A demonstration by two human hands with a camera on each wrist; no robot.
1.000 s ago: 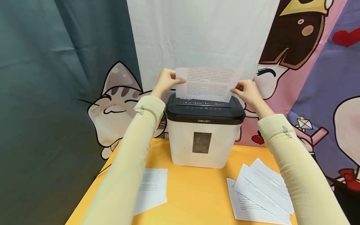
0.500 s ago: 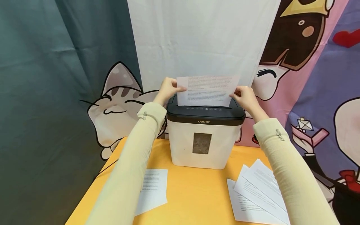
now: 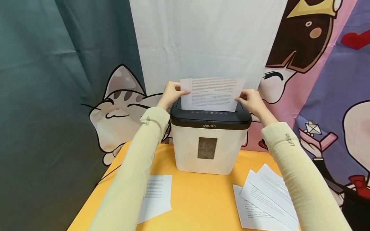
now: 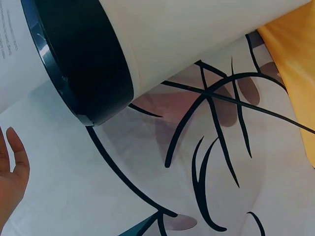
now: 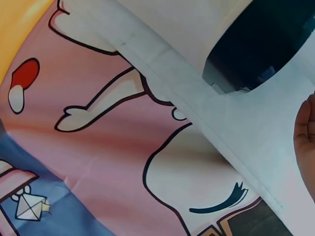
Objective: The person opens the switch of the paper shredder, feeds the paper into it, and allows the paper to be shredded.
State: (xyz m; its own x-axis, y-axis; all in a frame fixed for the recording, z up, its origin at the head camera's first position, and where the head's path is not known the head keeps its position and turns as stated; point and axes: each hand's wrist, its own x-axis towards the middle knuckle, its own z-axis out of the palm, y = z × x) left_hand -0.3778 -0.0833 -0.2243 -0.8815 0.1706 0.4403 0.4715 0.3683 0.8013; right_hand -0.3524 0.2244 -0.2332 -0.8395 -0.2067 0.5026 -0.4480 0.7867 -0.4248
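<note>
A printed sheet of paper (image 3: 212, 94) stands upright with its lower edge at the slot in the black top of a paper shredder (image 3: 209, 147). My left hand (image 3: 171, 93) pinches the sheet's left edge between thumb and fingers. At the right edge, my right hand (image 3: 252, 100) pinches it the same way. The shredder has a white bin with a small dark window. In the left wrist view, part of the left hand (image 4: 12, 177) shows beside the shredder's black head (image 4: 81, 59). The right wrist view catches only a bit of the right hand (image 5: 306, 142) at its edge.
Several printed sheets (image 3: 268, 195) lie fanned on the yellow table (image 3: 199, 199) at front right. Another printed sheet (image 3: 157, 195) lies at front left, partly under the left sleeve. A thin black cord (image 3: 111, 171) runs off the table's left edge. Printed curtains hang close behind.
Both hands have lowered the sheet, bringing its bottom edge down to the shredder's slot. Most of that motion came in the first half second; the grip stays the same.
</note>
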